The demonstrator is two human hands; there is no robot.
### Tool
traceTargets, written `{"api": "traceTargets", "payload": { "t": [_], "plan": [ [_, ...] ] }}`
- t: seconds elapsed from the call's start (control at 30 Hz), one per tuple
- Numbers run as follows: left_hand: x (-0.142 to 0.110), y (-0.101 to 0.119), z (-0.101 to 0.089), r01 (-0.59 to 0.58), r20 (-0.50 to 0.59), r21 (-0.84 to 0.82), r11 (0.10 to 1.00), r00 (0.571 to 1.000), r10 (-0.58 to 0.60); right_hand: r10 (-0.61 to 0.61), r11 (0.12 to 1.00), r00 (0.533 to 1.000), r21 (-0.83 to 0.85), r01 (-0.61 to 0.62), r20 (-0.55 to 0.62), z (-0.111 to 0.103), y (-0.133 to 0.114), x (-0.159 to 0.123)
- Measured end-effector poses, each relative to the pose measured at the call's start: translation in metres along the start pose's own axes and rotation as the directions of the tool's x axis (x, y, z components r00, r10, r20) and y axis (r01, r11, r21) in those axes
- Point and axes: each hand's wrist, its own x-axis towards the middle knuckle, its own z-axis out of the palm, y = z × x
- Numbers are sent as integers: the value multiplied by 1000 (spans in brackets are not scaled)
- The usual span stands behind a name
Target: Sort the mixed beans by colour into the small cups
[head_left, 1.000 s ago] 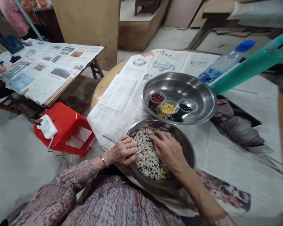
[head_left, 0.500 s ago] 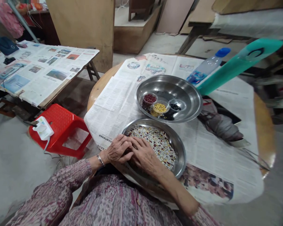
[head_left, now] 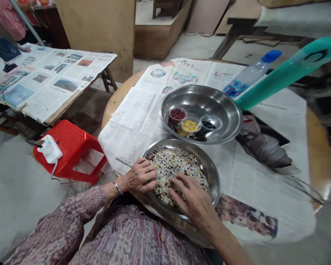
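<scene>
In the head view a steel basin (head_left: 215,184) of mixed white grains and red, yellow and black beans (head_left: 179,162) sits close to my body. My left hand (head_left: 140,176), with a bangle at the wrist, lies at its left rim. Its fingers curl inward and hide whatever is in the palm. My right hand (head_left: 191,197) hovers low over or touches the grain mix, fingers spread, nothing visible in them. Behind stands a larger steel basin (head_left: 228,110) holding small clear cups of red beans (head_left: 178,114), yellow beans (head_left: 189,126) and black beans (head_left: 209,124).
Newspaper (head_left: 132,121) covers the round table. A plastic bottle (head_left: 251,75), a long green holder (head_left: 287,73) and a grey cloth bundle (head_left: 269,145) lie right. A red stool (head_left: 71,140) bears a power strip (head_left: 50,149). Another person's pink sleeve (head_left: 12,16) shows far left.
My right hand has moved right, away from my left hand, and its fingers have spread over the grains. My left hand stays at the rim. The view has shifted slightly.
</scene>
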Motion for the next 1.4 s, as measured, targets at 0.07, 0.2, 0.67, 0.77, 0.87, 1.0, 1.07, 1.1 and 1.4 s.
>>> {"api": "traceTargets", "payload": {
  "t": [0.07, 0.2, 0.67, 0.77, 0.87, 1.0, 1.07, 1.1, 1.4],
  "plan": [
    [1, 0, 0, -5, 30, 22, 1000, 1000, 4, -54, 998, 994, 47, 50, 96, 6, -15, 5],
    [2, 0, 0, -8, 36, 63, 998, 999, 6, -45, 999, 995, -11, 46, 88, 12, -3, 16],
    [1, 0, 1, -12, 29, 82, 997, 1000, 10, 178, 983, 980, -61, -172, 91, 18, -10, 39],
    [1, 0, 1, 0, 37, 94, 996, 999, -4, 170, 984, 976, -69, -162, 133, 13, -4, 30],
    [-1, 0, 3, -2, 7, 94, 996, 1000, 1, 197, 975, 977, -122, -186, 81, 4, 6, 13],
    [-2, -1, 6, -6, -37, 94, 996, 999, 9, 151, 989, 986, -16, -150, 66, 1, 2, -3],
    [-2, -1, 6, -3, -33, 100, 995, 999, 7, 103, 992, 989, 65, -110, 111, 4, -5, -6],
    [-2, -1, 6, -2, -29, 104, 995, 1000, 5, 85, 991, 987, 90, -98, 135, 7, -6, -6],
    [1, -1, 1, -2, 28, 96, 995, 1000, -1, 390, 919, 920, -50, -391, -26, 0, 35, 7]
  ]
}}
